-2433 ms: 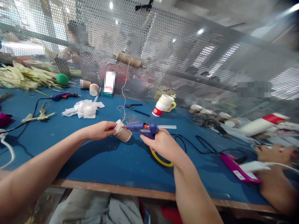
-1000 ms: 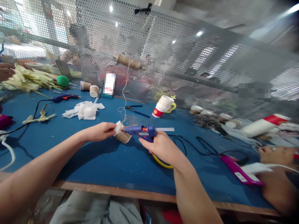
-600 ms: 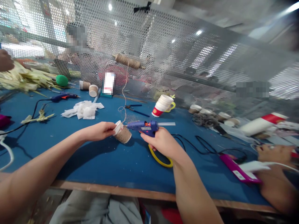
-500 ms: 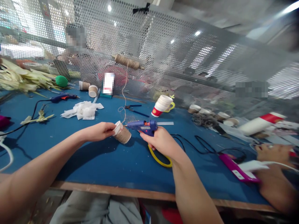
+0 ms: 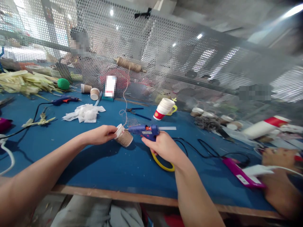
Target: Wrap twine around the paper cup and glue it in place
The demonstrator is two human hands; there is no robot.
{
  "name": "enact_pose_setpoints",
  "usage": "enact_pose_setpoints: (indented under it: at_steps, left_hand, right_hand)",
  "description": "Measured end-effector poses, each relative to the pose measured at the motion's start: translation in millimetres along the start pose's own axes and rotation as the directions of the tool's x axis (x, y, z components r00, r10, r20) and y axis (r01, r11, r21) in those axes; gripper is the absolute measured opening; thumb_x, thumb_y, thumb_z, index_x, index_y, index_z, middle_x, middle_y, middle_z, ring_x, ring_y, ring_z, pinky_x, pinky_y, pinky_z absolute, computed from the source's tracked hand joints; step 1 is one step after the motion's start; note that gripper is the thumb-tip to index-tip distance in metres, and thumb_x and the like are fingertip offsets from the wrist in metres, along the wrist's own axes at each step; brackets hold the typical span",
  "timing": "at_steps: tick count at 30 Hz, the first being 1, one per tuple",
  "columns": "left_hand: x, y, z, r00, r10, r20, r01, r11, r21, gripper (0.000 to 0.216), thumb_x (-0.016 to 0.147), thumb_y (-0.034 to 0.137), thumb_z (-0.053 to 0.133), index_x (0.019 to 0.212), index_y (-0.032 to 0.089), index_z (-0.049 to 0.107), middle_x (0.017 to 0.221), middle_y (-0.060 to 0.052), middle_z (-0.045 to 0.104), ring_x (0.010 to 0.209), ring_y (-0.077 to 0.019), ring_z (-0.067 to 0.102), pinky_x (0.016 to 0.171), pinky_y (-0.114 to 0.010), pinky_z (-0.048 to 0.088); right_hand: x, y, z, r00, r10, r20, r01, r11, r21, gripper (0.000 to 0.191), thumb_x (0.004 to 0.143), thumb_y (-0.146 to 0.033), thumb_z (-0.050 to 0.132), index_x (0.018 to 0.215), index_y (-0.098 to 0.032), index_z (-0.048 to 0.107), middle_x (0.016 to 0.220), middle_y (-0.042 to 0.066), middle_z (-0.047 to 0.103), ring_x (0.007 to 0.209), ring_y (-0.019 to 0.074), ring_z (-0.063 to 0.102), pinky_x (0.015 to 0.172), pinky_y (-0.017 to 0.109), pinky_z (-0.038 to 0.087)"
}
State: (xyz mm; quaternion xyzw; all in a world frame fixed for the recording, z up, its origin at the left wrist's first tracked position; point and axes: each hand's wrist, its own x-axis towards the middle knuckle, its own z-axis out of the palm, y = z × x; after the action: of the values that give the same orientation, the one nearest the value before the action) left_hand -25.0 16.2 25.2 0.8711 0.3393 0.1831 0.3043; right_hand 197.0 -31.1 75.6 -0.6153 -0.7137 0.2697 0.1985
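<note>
My left hand [image 5: 105, 134] pinches the rim of a small paper cup [image 5: 124, 138], tilted over the table, with brown twine wound round its side. In my right hand [image 5: 162, 143] is a blue hot glue gun [image 5: 144, 130], a clear glue stick poking out of its back. Its nozzle points left and meets the cup near the rim; whether it touches I cannot tell. A strand of twine [image 5: 126, 97] runs from the cup up to a spool [image 5: 129, 64] at the mesh screen. Yellow-handled scissors [image 5: 163, 164] lie partly hidden under my right hand.
Behind the cup lie pliers [image 5: 138, 113] and stacked white cups [image 5: 164, 108]. White cloth scraps [image 5: 84, 113] and a second glue gun [image 5: 65, 100] are on the left. A purple power strip [image 5: 243, 173], cables and another person's hand [image 5: 279, 159] occupy the right. A perforated screen [image 5: 165, 56] closes off the back.
The view has shifted very slightly, so things sit a little lower. Both hands keep their grips, and the glue gun's nozzle stays at the cup's rim.
</note>
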Motion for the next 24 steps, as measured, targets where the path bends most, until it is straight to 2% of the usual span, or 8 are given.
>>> enact_pose_setpoints:
  at_steps: [4,13,21,24]
  left_hand:
    - [0.1,1.0,-0.3,1.000,0.007,0.019,-0.007,1.000,-0.002,0.028,0.082,0.028,0.034,0.091,0.010,0.054,0.084,-0.004,0.058,0.073,-0.0134,0.049,0.068,-0.022,0.038]
    - [1.0,2.3,-0.4,0.999,-0.030,-0.016,0.030,0.999,0.011,0.029,0.080,0.026,0.034,0.092,0.009,0.055,0.077,-0.003,0.058,0.068,-0.0128,0.048,0.062,-0.021,0.037]
    - [0.5,2.6,-1.1,1.000,-0.020,-0.015,0.019,0.998,-0.052,0.033,0.080,0.026,0.035,0.103,0.012,0.054,0.086,-0.003,0.060,0.073,-0.0132,0.049,0.066,-0.021,0.038]
    - [0.4,3.2,-1.2,1.000,-0.027,-0.015,0.026,0.999,-0.047,0.032,0.080,0.027,0.035,0.101,0.011,0.054,0.084,-0.003,0.060,0.072,-0.0129,0.049,0.065,-0.020,0.038]
  right_hand:
    - [2.8,3.9,0.9,1.000,0.000,-0.015,0.001,1.000,0.007,0.016,0.070,-0.031,0.049,0.064,-0.016,0.049,0.039,-0.004,0.046,0.033,0.0077,0.041,0.038,0.019,0.036]
    - [-5.5,-2.6,2.4,1.000,0.002,0.010,-0.002,1.000,-0.020,0.023,0.069,-0.033,0.049,0.053,-0.017,0.044,0.039,-0.003,0.046,0.034,0.0088,0.043,0.038,0.021,0.036]
    - [-4.9,2.4,8.3,0.991,-0.131,-0.001,0.131,0.988,-0.085,0.021,0.070,-0.032,0.048,0.054,-0.019,0.047,0.042,-0.003,0.047,0.042,0.0111,0.047,0.044,0.022,0.037]
    - [-4.6,1.1,6.7,0.988,-0.155,-0.025,0.151,0.982,-0.113,0.021,0.070,-0.031,0.048,0.053,-0.019,0.047,0.043,-0.002,0.048,0.045,0.0119,0.047,0.046,0.023,0.037]
